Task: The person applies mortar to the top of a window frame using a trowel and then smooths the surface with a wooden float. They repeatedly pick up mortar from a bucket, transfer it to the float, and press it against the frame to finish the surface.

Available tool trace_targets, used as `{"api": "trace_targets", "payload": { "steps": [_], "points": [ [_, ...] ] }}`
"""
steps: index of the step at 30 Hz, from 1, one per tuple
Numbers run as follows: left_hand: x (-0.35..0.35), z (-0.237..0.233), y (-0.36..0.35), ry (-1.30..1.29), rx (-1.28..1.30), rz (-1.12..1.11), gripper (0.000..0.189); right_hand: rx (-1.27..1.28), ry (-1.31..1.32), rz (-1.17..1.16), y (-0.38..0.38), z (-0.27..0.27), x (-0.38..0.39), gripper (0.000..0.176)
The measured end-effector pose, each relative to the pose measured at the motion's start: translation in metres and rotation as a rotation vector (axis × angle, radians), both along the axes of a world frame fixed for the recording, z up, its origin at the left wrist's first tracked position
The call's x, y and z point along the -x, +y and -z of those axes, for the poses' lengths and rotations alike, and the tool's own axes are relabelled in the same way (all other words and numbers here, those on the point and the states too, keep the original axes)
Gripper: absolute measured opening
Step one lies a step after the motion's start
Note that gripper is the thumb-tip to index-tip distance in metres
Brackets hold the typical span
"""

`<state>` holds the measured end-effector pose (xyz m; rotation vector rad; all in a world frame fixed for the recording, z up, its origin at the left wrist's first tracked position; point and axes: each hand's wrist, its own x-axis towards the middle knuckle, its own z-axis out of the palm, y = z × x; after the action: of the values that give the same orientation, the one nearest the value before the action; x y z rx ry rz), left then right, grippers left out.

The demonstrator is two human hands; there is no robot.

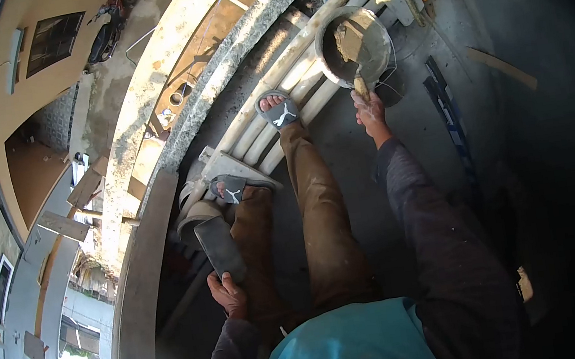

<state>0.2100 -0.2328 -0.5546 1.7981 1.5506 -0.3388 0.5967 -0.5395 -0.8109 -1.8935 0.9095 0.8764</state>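
Note:
A trowel has its handle in my right hand, the fingers closed round it. Its blade, loaded with wet mortar, lies inside a round bucket at the upper middle. My left hand, lower down, grips the near end of a flat grey rectangular board, which looks like a float. The board's far end is beside a pale rounded container, and its right edge is close to my trouser leg.
Both sandalled feet rest on pale poles and a board. A rough concrete ledge curves along the left. A long dark level-like bar and a wooden strip lie right. Beyond the ledge stands a motorcycle.

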Motion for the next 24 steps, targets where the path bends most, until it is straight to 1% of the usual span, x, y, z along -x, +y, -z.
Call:
{"api": "trace_targets", "payload": {
  "steps": [2, 3, 5, 6, 7, 8, 9, 11, 12, 14, 15, 16, 17, 18, 19, 20, 21, 22, 23, 24],
  "points": [
    [-0.008, -0.007, 0.003, 0.010, 0.016, -0.007, 0.028, 0.010, -0.029, -0.017, 0.008, -0.038, 0.016, 0.033],
    [-0.011, -0.010, 0.004, -0.017, -0.002, -0.012, 0.028, 0.012, -0.044, -0.023, 0.012, -0.054, 0.024, 0.034],
    [-0.013, -0.011, 0.007, -0.117, -0.059, -0.002, 0.024, -0.062, -0.144, -0.073, 0.015, -0.076, 0.043, 0.036],
    [-0.015, -0.012, 0.008, -0.168, -0.096, -0.009, 0.024, -0.071, -0.229, -0.117, 0.025, -0.097, 0.049, 0.046],
    [-0.017, -0.013, 0.008, -0.193, -0.099, -0.066, 0.023, 0.007, -0.282, -0.258, 0.026, -0.100, 0.058, 0.055],
    [-0.025, -0.015, 0.009, -0.222, -0.099, -0.122, 0.022, -0.048, -0.354, -0.316, 0.034, -0.115, 0.063, 0.059],
    [-0.038, -0.022, 0.011, -0.283, -0.133, -0.130, 0.022, -0.093, -0.369, -0.352, 0.044, -0.131, 0.066, 0.057],
    [-0.065, -0.040, 0.014, -0.506, -0.046, -0.345, 0.022, -0.219, -0.415, -0.434, 0.073, -0.177, 0.061, 0.051],
    [-0.075, -0.051, 0.020, -0.525, -0.030, -0.344, 0.021, -0.301, -0.439, -0.480, 0.090, -0.210, 0.057, 0.047],
    [-0.073, -0.048, 0.039, -0.645, -0.104, -0.218, 0.018, -0.430, -0.568, -0.503, 0.129, -0.268, 0.051, 0.042],
    [-0.087, -0.068, 0.048, -0.686, -0.129, -0.225, 0.018, -0.527, -0.679, -0.506, 0.147, -0.292, 0.046, 0.038],
    [-0.106, -0.102, 0.057, -0.865, 0.152, -0.517, 0.017, -0.669, -0.621, -0.473, 0.174, -0.364, 0.035, 0.038],
    [-0.120, -0.132, 0.064, -1.025, 0.458, -0.797, 0.016, -0.730, -0.556, -0.485, 0.182, -0.352, 0.035, 0.039],
    [-0.124, -0.152, 0.074, -1.187, 0.610, -0.771, 0.019, -0.787, -0.483, -0.500, 0.190, -0.342, 0.036, 0.040],
    [-0.130, -0.181, 0.080, -1.239, 0.657, -0.720, 0.034, -0.730, -0.499, -0.620, 0.199, -0.358, 0.030, 0.045],
    [-0.136, -0.213, 0.086, -1.289, 0.702, -0.667, 0.048, -0.759, -0.549, -0.655, 0.210, -0.371, 0.026, 0.046],
    [-0.137, -0.242, 0.093, -1.335, 0.761, -0.603, 0.066, -0.799, -0.516, -0.668, 0.220, -0.385, 0.021, 0.046],
    [-0.131, -0.256, 0.098, -1.353, 0.727, -0.563, 0.073, -0.840, -0.473, -0.684, 0.229, -0.398, 0.020, 0.046],
    [-0.132, -0.284, 0.101, -1.376, 0.722, -0.503, 0.077, -0.887, -0.452, -0.676, 0.237, -0.411, 0.018, 0.045],
    [-0.130, -0.311, 0.102, -1.399, 0.713, -0.444, 0.080, -0.876, -0.513, -0.784, 0.244, -0.414, 0.013, 0.044]
  ]
}}
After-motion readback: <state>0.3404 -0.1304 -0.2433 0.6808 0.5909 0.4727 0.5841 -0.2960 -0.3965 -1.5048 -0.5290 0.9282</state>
